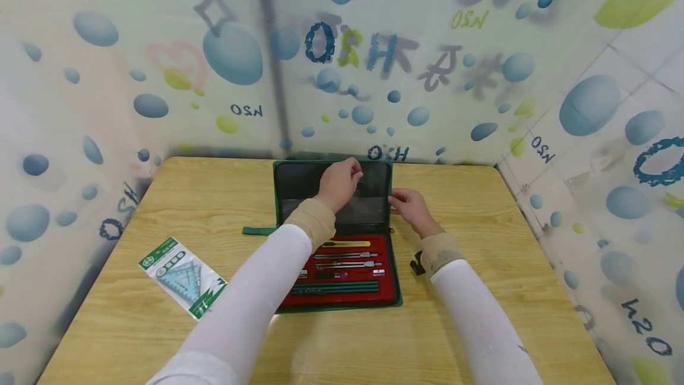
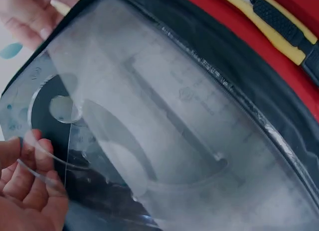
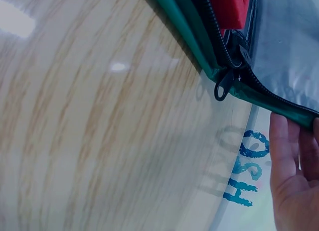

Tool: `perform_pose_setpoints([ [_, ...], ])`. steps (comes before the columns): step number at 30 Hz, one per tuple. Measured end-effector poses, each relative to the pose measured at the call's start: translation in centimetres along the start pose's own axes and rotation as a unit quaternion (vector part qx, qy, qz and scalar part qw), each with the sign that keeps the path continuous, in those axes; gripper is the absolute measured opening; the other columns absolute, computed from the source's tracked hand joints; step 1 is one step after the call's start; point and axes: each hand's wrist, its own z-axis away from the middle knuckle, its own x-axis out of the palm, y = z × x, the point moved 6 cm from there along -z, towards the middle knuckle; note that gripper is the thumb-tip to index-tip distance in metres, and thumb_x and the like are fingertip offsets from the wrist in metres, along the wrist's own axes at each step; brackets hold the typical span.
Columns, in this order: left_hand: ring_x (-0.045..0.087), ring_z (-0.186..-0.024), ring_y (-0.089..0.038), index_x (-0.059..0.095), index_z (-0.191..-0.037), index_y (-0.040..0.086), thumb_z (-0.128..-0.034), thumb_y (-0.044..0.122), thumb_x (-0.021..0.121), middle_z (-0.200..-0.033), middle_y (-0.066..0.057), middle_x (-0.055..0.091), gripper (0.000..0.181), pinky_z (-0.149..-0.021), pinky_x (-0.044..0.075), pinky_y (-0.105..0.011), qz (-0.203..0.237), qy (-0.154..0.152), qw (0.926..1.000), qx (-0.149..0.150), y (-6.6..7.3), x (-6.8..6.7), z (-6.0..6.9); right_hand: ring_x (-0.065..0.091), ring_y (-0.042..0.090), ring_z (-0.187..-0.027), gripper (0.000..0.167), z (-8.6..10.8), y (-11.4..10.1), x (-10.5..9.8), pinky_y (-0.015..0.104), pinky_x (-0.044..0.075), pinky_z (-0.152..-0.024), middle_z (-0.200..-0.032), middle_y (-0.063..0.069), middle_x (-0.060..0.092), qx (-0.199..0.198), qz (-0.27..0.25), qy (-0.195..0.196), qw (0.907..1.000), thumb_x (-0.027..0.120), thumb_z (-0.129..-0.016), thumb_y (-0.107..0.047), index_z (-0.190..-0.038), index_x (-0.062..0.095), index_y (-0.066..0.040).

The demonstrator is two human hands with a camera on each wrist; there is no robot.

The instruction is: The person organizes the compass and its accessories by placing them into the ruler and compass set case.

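A green zip case lies open on the table, its black lid raised at the back with a clear pocket inside. My left hand is in front of the lid. In the left wrist view its fingers pinch the edge of a clear plastic drawing template with curved cut-outs, partly behind the pocket's film. My right hand grips the lid's right edge, near the zip pull. The case's red tray holds a yellow utility knife, metal compasses and green pencils; my left arm hides its left part.
A packet of set squares lies on the wooden table at the left. The green strap sticks out left of the case. A patterned wall covering stands behind the table, close to the lid.
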Motion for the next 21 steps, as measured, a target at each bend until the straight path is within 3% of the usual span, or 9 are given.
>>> perform_pose_setpoints([
  [5, 0.066, -0.087, -0.015, 0.063, -0.101, 0.011, -0.0951, 0.022, 0.057, -0.095, -0.003, 0.07, 0.014, -0.081, 0.051, -0.033, 0.058, 0.01, 0.9982, -0.012, -0.8, -0.3, -0.2, 0.057, 0.035, -0.112, 0.031, -0.1, 0.1, 0.0, 0.045, 0.051, -0.089, -0.123, 0.025, 0.057, 0.004, -0.01, 0.0, 0.9999, 0.048, -0.098, -0.005, -0.126, 0.056, 0.005],
  [8, 0.065, -0.086, -0.014, 0.064, -0.102, 0.012, -0.0946, 0.022, 0.058, -0.096, -0.002, 0.069, 0.014, -0.081, 0.052, -0.033, 0.045, -0.016, 0.9988, -0.004, -1.0, 0.2, -0.2, 0.058, 0.032, -0.109, 0.031, -0.2, 0.1, -0.1, 0.043, 0.052, -0.089, -0.121, 0.024, 0.058, 0.004, 0.0, -0.004, 1.0, 0.048, -0.098, -0.006, -0.125, 0.056, 0.005],
  [15, 0.058, -0.082, -0.017, 0.068, -0.096, 0.013, -0.093, 0.02, 0.061, -0.094, -0.002, 0.065, 0.011, -0.076, 0.052, -0.032, -0.055, -0.05, 0.9968, 0.029, -0.3, 1.0, 0.3, 0.06, 0.032, -0.106, 0.027, -0.2, 0.0, -0.1, 0.043, 0.052, -0.088, -0.117, 0.023, 0.06, -0.003, 0.011, 0.0, 0.9999, 0.048, -0.098, -0.006, -0.12, 0.06, 0.004],
  [19, 0.058, -0.084, -0.018, 0.07, -0.092, 0.014, -0.091, 0.022, 0.064, -0.093, -0.004, 0.06, 0.011, -0.073, 0.053, -0.032, -0.135, -0.039, 0.9892, 0.042, 0.2, 1.4, 0.4, 0.06, 0.032, -0.106, 0.028, -0.1, -0.1, -0.1, 0.044, 0.052, -0.088, -0.119, 0.023, 0.06, -0.005, 0.013, 0.001, 0.9999, 0.048, -0.098, -0.006, -0.121, 0.059, 0.005],
  [21, 0.059, -0.084, -0.018, 0.071, -0.092, 0.014, -0.0899, 0.023, 0.065, -0.091, -0.003, 0.061, 0.011, -0.072, 0.054, -0.032, -0.155, -0.022, 0.9868, 0.041, 0.2, 1.5, 0.4, 0.06, 0.031, -0.107, 0.028, -0.1, -0.1, 0.0, 0.043, 0.052, -0.088, -0.12, 0.023, 0.06, -0.003, 0.012, 0.0, 0.9999, 0.049, -0.098, -0.006, -0.122, 0.059, 0.004],
])
